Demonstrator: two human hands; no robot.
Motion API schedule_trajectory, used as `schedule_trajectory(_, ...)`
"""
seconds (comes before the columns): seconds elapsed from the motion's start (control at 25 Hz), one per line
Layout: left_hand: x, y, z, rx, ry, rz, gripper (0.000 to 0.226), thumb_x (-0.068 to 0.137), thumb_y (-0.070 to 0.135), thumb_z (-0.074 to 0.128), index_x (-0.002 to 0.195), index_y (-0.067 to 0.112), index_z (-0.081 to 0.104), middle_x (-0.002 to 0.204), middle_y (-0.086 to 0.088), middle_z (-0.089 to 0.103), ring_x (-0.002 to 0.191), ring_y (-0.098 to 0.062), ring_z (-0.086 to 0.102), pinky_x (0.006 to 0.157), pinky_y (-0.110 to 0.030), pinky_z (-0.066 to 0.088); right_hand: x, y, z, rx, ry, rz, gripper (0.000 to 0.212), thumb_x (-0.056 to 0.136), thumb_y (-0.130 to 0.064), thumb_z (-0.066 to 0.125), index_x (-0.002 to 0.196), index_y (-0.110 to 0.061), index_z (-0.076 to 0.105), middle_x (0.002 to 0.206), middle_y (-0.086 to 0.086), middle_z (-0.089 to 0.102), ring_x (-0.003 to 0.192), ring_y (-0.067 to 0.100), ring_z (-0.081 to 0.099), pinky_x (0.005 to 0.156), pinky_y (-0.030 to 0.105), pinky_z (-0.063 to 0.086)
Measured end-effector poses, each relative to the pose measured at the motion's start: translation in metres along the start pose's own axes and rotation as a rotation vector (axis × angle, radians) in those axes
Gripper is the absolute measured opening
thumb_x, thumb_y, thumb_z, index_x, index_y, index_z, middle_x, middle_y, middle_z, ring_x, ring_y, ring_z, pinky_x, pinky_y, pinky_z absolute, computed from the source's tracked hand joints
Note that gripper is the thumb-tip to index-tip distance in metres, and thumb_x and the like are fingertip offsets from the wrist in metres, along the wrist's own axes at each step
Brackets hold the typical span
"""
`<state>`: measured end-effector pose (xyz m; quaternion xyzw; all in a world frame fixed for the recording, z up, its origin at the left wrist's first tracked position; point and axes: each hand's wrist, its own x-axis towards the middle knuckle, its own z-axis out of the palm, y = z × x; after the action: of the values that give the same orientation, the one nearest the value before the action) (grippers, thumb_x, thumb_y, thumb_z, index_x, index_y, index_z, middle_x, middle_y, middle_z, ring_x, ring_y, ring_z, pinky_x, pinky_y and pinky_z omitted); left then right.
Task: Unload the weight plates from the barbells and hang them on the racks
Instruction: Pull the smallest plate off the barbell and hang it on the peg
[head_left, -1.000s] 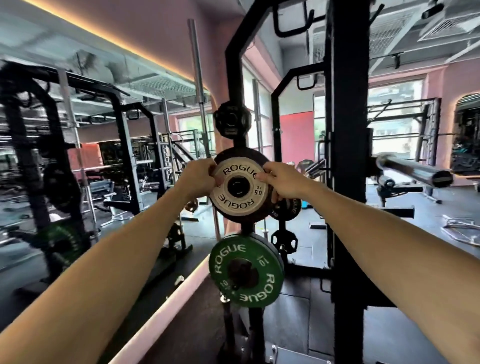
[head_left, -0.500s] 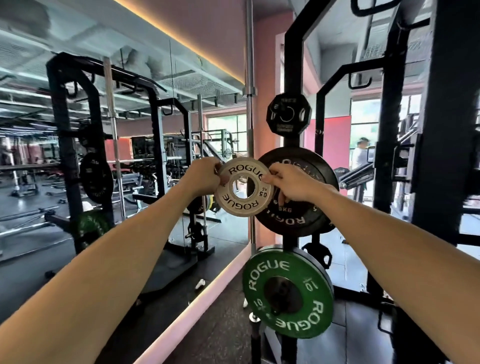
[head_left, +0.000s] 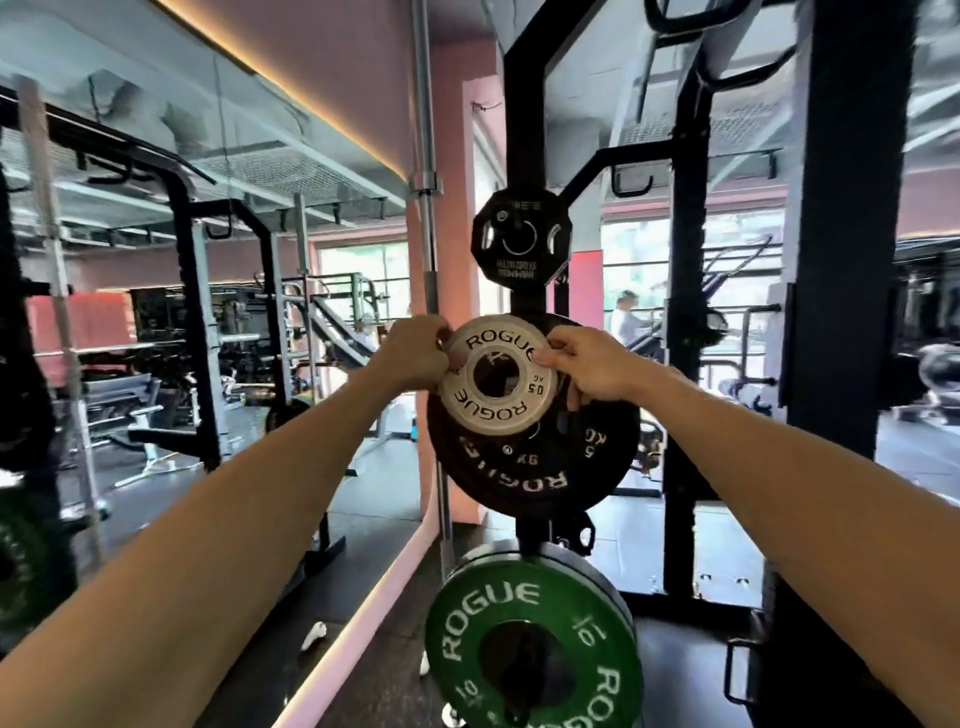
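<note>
A small white 0.5 kg Rogue plate (head_left: 483, 418) is held upright between both hands in front of the rack upright (head_left: 522, 130). My left hand (head_left: 415, 356) pinches its left rim and my right hand (head_left: 582, 366) grips its right rim. Right behind it a black 5 kg Rogue plate (head_left: 540, 462) hangs on a peg of the rack. Whether the white plate sits on that peg cannot be told. Above hangs a small black angular plate (head_left: 522, 236), and below a green 10 kg Rogue plate (head_left: 530, 644).
A vertical steel barbell (head_left: 428, 234) stands just left of the rack. A mirror wall (head_left: 156, 312) fills the left side and reflects other racks. A thick black post (head_left: 852, 260) stands at the right. A person (head_left: 626, 317) is in the far background.
The white plate has moved right, from beside the black 5 kg plate to directly in front of its upper left part. Both hands kept their grip.
</note>
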<state>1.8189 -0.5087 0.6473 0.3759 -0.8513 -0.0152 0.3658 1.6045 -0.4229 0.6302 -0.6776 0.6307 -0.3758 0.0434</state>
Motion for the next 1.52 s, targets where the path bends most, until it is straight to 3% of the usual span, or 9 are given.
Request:
schedule_trajectory(0.12,0.038,-0.003,0.013,-0.057,0.015,0.052,0.025,0.085,0.018,0.070,0.104,0.002,0.064,0.105,-0.018,0.066,0.093,-0.033,0.064,0.081,-0.042,0.054,0.024,0.008,-0.014,-0.059,0.033,0.021,0.026,0.098,-0.034,0.049,0.102,-0.009,0.054,0.086,0.011,0.069,0.053,0.029,0.066,0.054,0.035,0.051)
schedule_trajectory(0.28,0.100,-0.008,0.011,-0.097,0.077,0.131,0.025,0.085,0.022,0.070,0.104,0.006,0.065,0.104,-0.013,0.066,0.091,-0.027,0.061,0.079,-0.033,0.050,0.068,0.009,-0.040,-0.112,0.116,0.030,0.028,0.098,-0.034,0.049,0.107,-0.008,0.054,0.089,0.012,0.068,0.051,0.027,0.066,0.044,0.026,0.046)
schedule_trajectory(0.44,0.156,-0.005,-0.006,-0.203,0.116,0.194,0.022,0.087,0.020,0.069,0.103,0.005,0.063,0.100,-0.015,0.067,0.089,-0.032,0.065,0.079,-0.042,0.055,0.109,-0.006,-0.073,-0.155,0.208,0.011,0.028,0.097,-0.035,0.052,0.102,-0.007,0.056,0.084,0.015,0.068,0.053,0.031,0.065,0.057,0.040,0.053)
schedule_trajectory(0.64,0.216,0.004,-0.024,-0.233,0.207,0.264,0.029,0.092,0.024,0.064,0.113,0.005,0.060,0.109,-0.014,0.065,0.096,-0.029,0.064,0.082,-0.038,0.053,0.156,-0.021,-0.110,-0.162,0.304,-0.031,0.027,0.098,-0.030,0.051,0.104,-0.004,0.056,0.084,0.019,0.069,0.048,0.027,0.062,0.046,0.031,0.047)
schedule_trajectory(0.84,0.254,0.001,-0.028,-0.237,0.224,0.291,0.029,0.092,0.024,0.063,0.113,0.005,0.059,0.112,-0.015,0.063,0.097,-0.029,0.062,0.076,-0.035,0.050,0.188,-0.023,-0.121,-0.185,0.315,-0.036,0.027,0.099,-0.029,0.050,0.104,-0.004,0.056,0.082,0.015,0.068,0.044,0.023,0.062,0.042,0.027,0.045)
schedule_trajectory(1.16,0.297,-0.027,-0.011,-0.225,0.212,0.257,0.029,0.092,0.026,0.064,0.112,0.005,0.060,0.111,-0.017,0.065,0.097,-0.032,0.065,0.082,-0.038,0.053,0.240,-0.005,-0.111,-0.186,0.309,-0.001,0.028,0.099,-0.032,0.048,0.105,-0.006,0.053,0.092,0.023,0.068,0.047,0.024,0.062,0.043,0.030,0.050)
schedule_trajectory(1.28,0.312,-0.033,0.009,-0.273,0.241,0.255,0.029,0.089,0.025,0.067,0.108,0.007,0.057,0.104,-0.015,0.066,0.089,-0.031,0.066,0.080,-0.045,0.056,0.258,0.010,-0.108,-0.200,0.364,0.029,0.028,0.097,-0.035,0.052,0.093,-0.007,0.055,0.082,0.017,0.070,0.044,0.022,0.063,0.040,0.027,0.048)
schedule_trajectory(1.4,0.330,-0.035,0.025,-0.238,0.337,0.228,0.036,0.083,0.029,0.072,0.102,0.008,0.050,0.096,-0.013,0.062,0.086,-0.030,0.061,0.070,-0.042,0.052,0.272,0.026,-0.109,-0.258,0.353,0.064,0.039,0.095,-0.037,0.055,0.079,-0.003,0.066,0.068,0.012,0.072,0.043,0.021,0.065,0.040,0.024,0.045)
schedule_trajectory(1.52,0.354,-0.038,0.039,-0.151,0.360,0.204,0.041,0.083,0.030,0.070,0.108,0.007,0.047,0.096,-0.012,0.059,0.091,-0.033,0.058,0.071,-0.040,0.048,0.291,0.044,-0.107,-0.305,0.372,0.103,0.041,0.093,-0.036,0.059,0.073,-0.002,0.068,0.056,0.008,0.070,0.041,0.018,0.064,0.036,0.021,0.042)
